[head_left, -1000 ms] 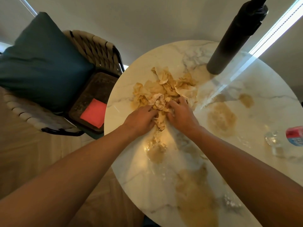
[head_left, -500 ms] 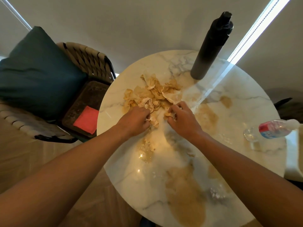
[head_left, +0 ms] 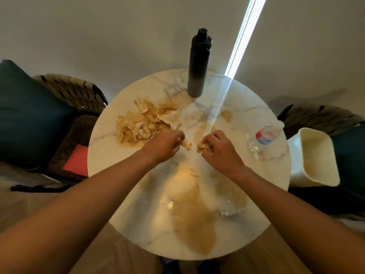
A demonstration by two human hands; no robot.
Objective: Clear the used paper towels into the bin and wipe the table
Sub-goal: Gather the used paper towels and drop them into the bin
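Note:
A heap of crumpled, brown-stained paper towels [head_left: 147, 121] lies on the far left of the round marble table [head_left: 122, 210]. Just right of the heap, my left hand [head_left: 165, 144] pinches a small wet scrap of towel [head_left: 187, 145]. My right hand [head_left: 219, 150] grips another soggy scrap [head_left: 201, 146] at its fingertips. The two scraps hang a little apart above the table's middle. Brown liquid stains [head_left: 194, 216] spread over the near half of the table. A cream bin [head_left: 314, 157] stands beside the table's right edge.
A tall black bottle [head_left: 198, 64] stands at the table's far edge. A clear plastic water bottle [head_left: 264, 136] lies on its side at the right. A woven chair with a dark cushion [head_left: 29, 115] and a red cloth [head_left: 78, 161] sits to the left.
Both hands have pulled back from the heap toward the table's middle, each with a scrap of towel, and moved apart. The view has shifted, bringing the bin into sight at right.

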